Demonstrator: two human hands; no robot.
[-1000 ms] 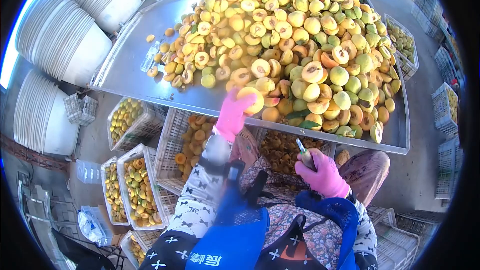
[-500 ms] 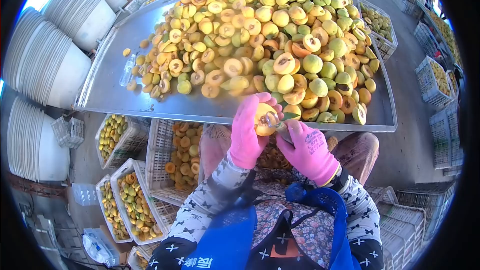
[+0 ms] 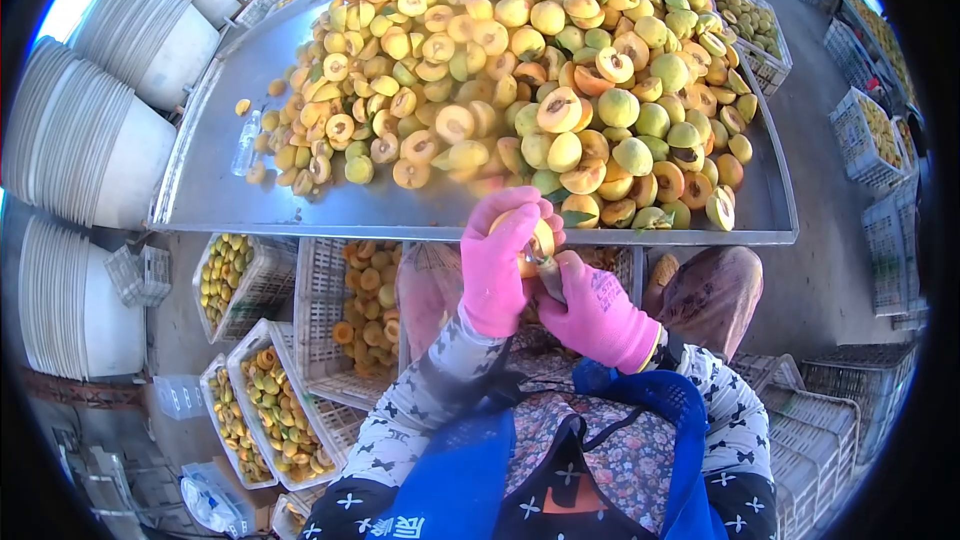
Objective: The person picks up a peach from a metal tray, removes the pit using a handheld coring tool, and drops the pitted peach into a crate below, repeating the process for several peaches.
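My left hand (image 3: 497,270), in a pink glove, is wrapped round a peach half (image 3: 541,239) just in front of the table's near edge. In my right hand (image 3: 603,312), also gloved in pink, is the handle of a pitting tool (image 3: 550,276), its metal head pressed against the peach half. The fingers and the fruit hide most of the tool's tip. Beyond my hands a large heap of halved and whole yellow-green peaches (image 3: 560,110) lies on the metal table (image 3: 330,218).
White crates of peach halves (image 3: 282,410) stand at lower left, and one crate (image 3: 325,340) sits by my leg. Stacked white tubs (image 3: 85,130) line the left side. More crates (image 3: 815,450) are at lower right. A plastic bottle (image 3: 246,145) lies on the table.
The peach half has turned in my left hand, so its cut face shows less. My right hand has moved slightly left and down, bringing the tool more upright. The view has shifted a little.
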